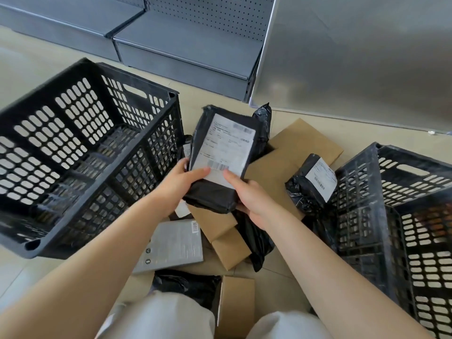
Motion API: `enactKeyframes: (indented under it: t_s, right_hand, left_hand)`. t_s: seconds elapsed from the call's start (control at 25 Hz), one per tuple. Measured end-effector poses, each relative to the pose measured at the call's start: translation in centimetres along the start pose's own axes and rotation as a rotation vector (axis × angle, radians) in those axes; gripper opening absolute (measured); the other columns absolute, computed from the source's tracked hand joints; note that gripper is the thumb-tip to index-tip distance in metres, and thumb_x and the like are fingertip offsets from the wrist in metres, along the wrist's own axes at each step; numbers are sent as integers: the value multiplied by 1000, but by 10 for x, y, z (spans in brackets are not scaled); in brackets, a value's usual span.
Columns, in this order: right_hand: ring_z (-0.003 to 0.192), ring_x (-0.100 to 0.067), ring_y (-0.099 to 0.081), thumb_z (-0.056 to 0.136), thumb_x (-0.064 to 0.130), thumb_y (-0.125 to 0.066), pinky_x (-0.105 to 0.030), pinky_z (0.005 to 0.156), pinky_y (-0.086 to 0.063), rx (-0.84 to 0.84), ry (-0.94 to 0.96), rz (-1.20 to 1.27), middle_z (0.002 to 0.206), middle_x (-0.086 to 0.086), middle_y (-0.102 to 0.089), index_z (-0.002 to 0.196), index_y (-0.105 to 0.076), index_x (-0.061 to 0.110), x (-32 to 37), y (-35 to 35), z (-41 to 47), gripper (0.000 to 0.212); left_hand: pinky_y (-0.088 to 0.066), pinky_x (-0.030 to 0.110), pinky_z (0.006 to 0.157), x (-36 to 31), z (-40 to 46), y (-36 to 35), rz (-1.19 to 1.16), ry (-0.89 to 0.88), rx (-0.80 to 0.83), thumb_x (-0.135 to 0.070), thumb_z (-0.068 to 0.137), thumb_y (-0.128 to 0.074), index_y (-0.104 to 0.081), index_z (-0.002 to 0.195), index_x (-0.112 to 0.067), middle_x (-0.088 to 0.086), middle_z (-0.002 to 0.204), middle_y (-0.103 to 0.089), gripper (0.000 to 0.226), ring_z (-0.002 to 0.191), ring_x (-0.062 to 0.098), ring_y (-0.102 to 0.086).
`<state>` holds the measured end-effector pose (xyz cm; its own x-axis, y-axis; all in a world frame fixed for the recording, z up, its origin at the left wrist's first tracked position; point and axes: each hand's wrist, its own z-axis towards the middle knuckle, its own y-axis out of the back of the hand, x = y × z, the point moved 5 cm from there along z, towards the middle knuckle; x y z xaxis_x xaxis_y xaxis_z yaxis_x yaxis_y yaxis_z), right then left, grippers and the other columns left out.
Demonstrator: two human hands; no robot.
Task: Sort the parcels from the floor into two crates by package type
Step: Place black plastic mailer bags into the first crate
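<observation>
Your left hand and right hand both grip the near end of one black poly mailer, thumbs curled over onto its white shipping label, fingers wrapped underneath. You hold it lifted above the pile, at the middle of the view, label facing up.

At 9 o'clock the left crate, black and perforated, sits tilted with its opening toward you; nothing shows inside it. At 4 o'clock the right crate, of the same kind, stands close against the pile, and its inside is only partly in view.

At 12 to 2 o'clock grey metal shelving runs along the far side of the tan floor.

Beneath your hands lies a large flat cardboard box, reaching toward 2 o'clock. A smaller black mailer with its own label leans against the right crate's wall at 3 o'clock. Toward 6 o'clock lie a grey flat box, two small cardboard boxes stacked together beside it, and a crumpled black bag just next to another cardboard box by your knees.
</observation>
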<state>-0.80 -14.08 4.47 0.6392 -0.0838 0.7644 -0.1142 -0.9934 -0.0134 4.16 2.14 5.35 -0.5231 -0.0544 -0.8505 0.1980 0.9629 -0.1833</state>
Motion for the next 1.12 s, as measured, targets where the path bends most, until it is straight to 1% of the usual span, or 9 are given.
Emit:
enactKeyframes:
  t_s: [0.16, 0.28, 0.4, 0.48, 0.6, 0.72, 0.92, 1.0, 1.12]
  right_hand:
    - [89, -18, -64, 97, 64, -44, -36, 96, -50, 22, 56, -16, 99, -1, -69, 113, -63, 23, 31, -40, 16, 48]
    - [89, -19, -58, 99, 54, -48, -37, 93, -51, 21, 85, -125, 100, -4, -63, 125, -57, 18, 43, -85, 36, 44]
    - [110, -26, -60, 93, 53, -56, -47, 105, -49, 74, 69, -238, 125, -8, -61, 145, -40, 16, 43, -148, 51, 66]
    - [129, -32, -51, 91, 56, -57, -44, 109, -43, 125, 48, -257, 147, -9, -47, 154, -24, 16, 42, -187, 56, 82]
    - [135, -32, -46, 91, 56, -60, -42, 110, -39, 147, 75, -263, 154, -9, -38, 158, -11, 13, 45, -229, 62, 94]
    - [135, -34, -45, 87, 57, -65, -44, 106, -45, 124, 72, -326, 157, -10, -33, 158, -6, 17, 41, -248, 74, 100]
    - [116, -36, -59, 92, 37, -57, -51, 90, -58, 94, 19, -411, 138, -15, -52, 158, -2, 16, 33, -258, 95, 89]
    - [114, -36, -61, 95, 30, -53, -50, 86, -59, 87, 12, -389, 135, -15, -54, 157, -3, 14, 32, -258, 97, 81]
    - [107, -35, -62, 96, 26, -53, -49, 82, -61, 61, 17, -403, 128, -16, -53, 146, -23, 13, 31, -246, 98, 59]
  left_hand:
    - [-59, 29, 72, -53, -2, 61, -75, -99, -185, -17, 89, -70, -62, 116, -21, -1, 101, -78, 28, 87, 18, -75]
    - [-59, 25, 67, -93, -1, 123, -155, -139, -302, -19, 91, -67, -64, 113, -16, 0, 99, -78, 22, 85, 16, -76]
    - [-59, 21, 66, -114, 3, 182, -165, -132, -346, -24, 95, -59, -65, 107, -18, -4, 99, -77, 14, 78, 9, -75]
    - [-59, 24, 70, -116, 7, 216, -145, -111, -376, -25, 96, -56, -65, 105, -19, -6, 94, -77, 14, 75, 6, -74]
    - [-52, 25, 73, -106, 15, 258, -123, -54, -437, -24, 99, -54, -64, 102, -19, -7, 77, -77, 13, 68, 5, -73]
    - [-49, 27, 79, -85, 26, 289, -124, 6, -497, -21, 100, -52, -63, 102, -18, -7, 73, -77, 12, 64, 5, -73]
    - [-49, 31, 76, -53, 50, 305, -58, 113, -523, -24, 100, -56, -63, 96, -13, -4, 72, -76, 14, 56, 9, -72]
    - [-50, 33, 75, -45, 59, 306, -12, 131, -521, -24, 99, -58, -64, 96, -13, 2, 84, -78, 13, 66, 14, -73]
    - [-52, 33, 73, -35, 72, 305, 43, 151, -515, -24, 98, -61, -62, 119, -10, 10, 111, -71, 25, 87, 20, -69]
